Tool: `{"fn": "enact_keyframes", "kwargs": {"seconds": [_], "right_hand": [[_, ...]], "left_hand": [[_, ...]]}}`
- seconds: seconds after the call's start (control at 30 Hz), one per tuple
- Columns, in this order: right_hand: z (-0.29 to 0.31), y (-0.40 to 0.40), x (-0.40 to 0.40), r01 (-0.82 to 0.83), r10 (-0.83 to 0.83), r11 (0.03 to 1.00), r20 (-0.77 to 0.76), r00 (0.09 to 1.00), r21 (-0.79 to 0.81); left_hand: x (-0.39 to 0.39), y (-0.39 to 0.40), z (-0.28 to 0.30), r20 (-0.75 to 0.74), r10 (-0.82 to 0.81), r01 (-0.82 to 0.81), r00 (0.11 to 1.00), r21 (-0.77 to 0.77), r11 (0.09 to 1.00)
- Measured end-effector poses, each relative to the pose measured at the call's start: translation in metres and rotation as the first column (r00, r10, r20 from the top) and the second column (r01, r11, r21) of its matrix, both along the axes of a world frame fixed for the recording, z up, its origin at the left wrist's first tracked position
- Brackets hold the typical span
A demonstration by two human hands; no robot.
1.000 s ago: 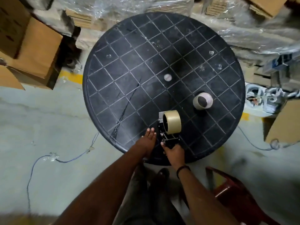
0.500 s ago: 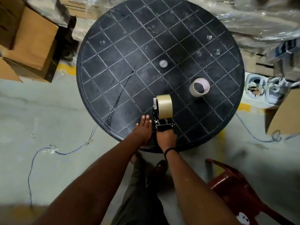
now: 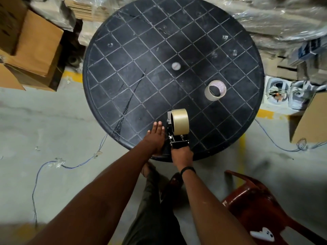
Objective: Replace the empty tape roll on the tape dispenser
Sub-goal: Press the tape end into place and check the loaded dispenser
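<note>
A black tape dispenser [image 3: 177, 141] stands near the front edge of the round black table [image 3: 123, 71]. A full tan tape roll [image 3: 180, 123] sits on its spindle. My right hand [image 3: 182, 154] is closed around the dispenser's handle at the table edge. My left hand [image 3: 156, 134] lies flat on the table just left of the dispenser, fingers extended, holding nothing. The empty tape core [image 3: 215, 90], a thin pale ring, lies on its side further back and to the right, apart from both hands.
A small round cap [image 3: 176, 65] marks the table's centre. Cardboard boxes [image 3: 30, 48] stand at the left, plastic-wrapped goods behind, another box [image 3: 311, 119] at the right. A red plastic chair [image 3: 261, 204] is at my lower right. Thin blue wires [image 3: 70, 165] run over the concrete floor.
The view has shifted, so the table sits lower in frame. My left hand went from resting at the dispenser's base to lying flat beside it. The right hand kept its grip on the handle.
</note>
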State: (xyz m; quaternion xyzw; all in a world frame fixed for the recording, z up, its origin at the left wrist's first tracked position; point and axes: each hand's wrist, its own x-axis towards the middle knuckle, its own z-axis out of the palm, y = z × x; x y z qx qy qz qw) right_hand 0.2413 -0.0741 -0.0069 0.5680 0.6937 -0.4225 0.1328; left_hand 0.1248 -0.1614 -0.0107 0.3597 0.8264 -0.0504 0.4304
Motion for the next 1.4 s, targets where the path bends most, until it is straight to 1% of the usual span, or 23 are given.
{"fn": "enact_keyframes", "kwargs": {"seconds": [0.1, 0.23, 0.27, 0.33, 0.4, 0.5, 0.6, 0.67, 0.73, 0.8, 0.87, 0.93, 1.03, 1.07, 1.1, 1.13, 1.17, 1.2, 1.27, 1.3, 1.33, 1.37, 1.4], "right_hand": [[-0.004, -0.012, 0.036, -0.079, 0.081, 0.996, -0.043, 0.996, 0.035], [-0.011, -0.04, 0.111, -0.065, 0.069, 0.989, -0.023, 0.997, 0.131], [-0.018, -0.049, 0.132, -0.069, 0.071, 0.988, -0.007, 0.997, 0.135], [-0.019, -0.06, 0.159, -0.061, 0.06, 0.996, 0.022, 0.998, 0.063], [-0.017, -0.061, 0.169, -0.048, 0.048, 0.999, 0.041, 0.998, 0.012], [-0.027, -0.061, 0.173, 0.084, -0.083, 0.992, 0.008, 0.997, -0.096], [-0.032, -0.064, 0.169, 0.128, -0.133, 0.99, -0.107, 0.985, -0.052], [-0.039, -0.067, 0.167, 0.125, -0.134, 0.99, -0.152, 0.979, -0.07], [-0.046, -0.068, 0.164, 0.179, -0.191, 0.981, -0.192, 0.963, -0.079], [-0.057, -0.071, 0.165, 0.178, -0.184, 0.983, -0.17, 0.968, -0.045], [-0.071, -0.075, 0.17, 0.21, -0.222, 0.973, -0.142, 0.965, -0.094], [-0.076, -0.077, 0.174, 0.218, -0.249, 0.958, -0.169, 0.954, -0.186], [-0.074, -0.08, 0.177, 0.103, -0.124, 0.98, -0.114, 0.986, -0.171], [-0.065, -0.079, 0.175, -0.002, -0.01, 0.99, -0.081, 0.997, -0.141], [-0.054, -0.077, 0.176, -0.114, 0.11, 0.991, -0.057, 0.992, -0.07], [-0.039, -0.071, 0.168, -0.188, 0.193, 0.979, -0.061, 0.979, 0.076], [-0.023, -0.061, 0.162, -0.238, 0.242, 0.967, -0.031, 0.97, 0.094], [-0.005, -0.056, 0.154, -0.259, 0.257, 0.956, 0.029, 0.966, 0.138], [-0.001, -0.056, 0.156, -0.327, 0.328, 0.926, 0.028, 0.944, 0.187], [-0.002, -0.057, 0.157, -0.319, 0.317, 0.942, 0.035, 0.948, 0.102], [0.0, -0.055, 0.158, -0.228, 0.229, 0.973, -0.013, 0.973, 0.043], [0.002, -0.056, 0.157, -0.174, 0.174, 0.985, -0.02, 0.984, 0.019], [0.001, -0.056, 0.154, -0.206, 0.207, 0.978, -0.017, 0.978, 0.037]], "left_hand": [[-0.001, 0.0, 0.0, -0.001, -0.008, 0.008, 1.0, 0.001, 1.0], [-0.002, 0.002, 0.002, 0.014, -0.01, 0.01, 1.0, 0.002, 1.0], [-0.003, 0.002, 0.003, 0.011, -0.014, 0.014, 1.0, -0.001, 1.0], [-0.002, 0.0, 0.002, 0.004, -0.033, 0.033, 0.999, -0.011, 0.999], [0.001, 0.0, -0.001, -0.01, -0.034, 0.034, 0.999, -0.007, 0.999], [0.005, -0.001, -0.004, -0.023, -0.034, 0.034, 0.999, 0.0, 0.999], [0.01, -0.002, -0.013, -0.076, -0.037, 0.038, 0.996, 0.0, 0.999], [0.012, -0.001, -0.016, -0.092, -0.034, 0.034, 0.995, 0.0, 0.999], [0.015, -0.001, -0.02, -0.116, -0.027, 0.028, 0.993, 0.01, 1.0], [0.015, 0.0, -0.02, -0.128, -0.019, 0.021, 0.992, 0.014, 1.0], [0.016, -0.001, -0.023, -0.135, -0.019, 0.021, 0.991, 0.017, 1.0], [0.019, -0.002, -0.023, -0.127, -0.012, 0.015, 0.992, 0.016, 1.0], [0.019, 0.0, -0.018, -0.119, 0.009, -0.005, 0.993, 0.034, 0.999], [0.019, 0.002, -0.014, -0.104, 0.011, -0.009, 0.995, 0.026, 1.0], [0.018, 0.004, -0.012, -0.092, 0.016, -0.014, 0.996, 0.016, 1.0], [0.018, 0.005, -0.01, -0.091, 0.021, -0.02, 0.996, 0.006, 1.0], [0.019, 0.007, -0.006, -0.097, 0.02, -0.021, 0.995, -0.002, 1.0], [0.02, 0.009, -0.002, -0.098, 0.018, -0.019, 0.995, -0.012, 1.0], [0.022, 0.013, 0.005, -0.067, 0.028, -0.03, 0.997, -0.028, 0.999], [0.023, 0.014, 0.004, -0.061, 0.043, -0.044, 0.997, -0.021, 0.999], [0.022, 0.015, 0.004, -0.061, 0.061, -0.062, 0.996, -0.015, 0.998], [0.02, 0.016, 0.004, -0.058, 0.071, -0.072, 0.996, -0.014, 0.997], [0.018, 0.015, 0.003, -0.049, 0.084, -0.085, 0.995, -0.015, 0.996]]}}
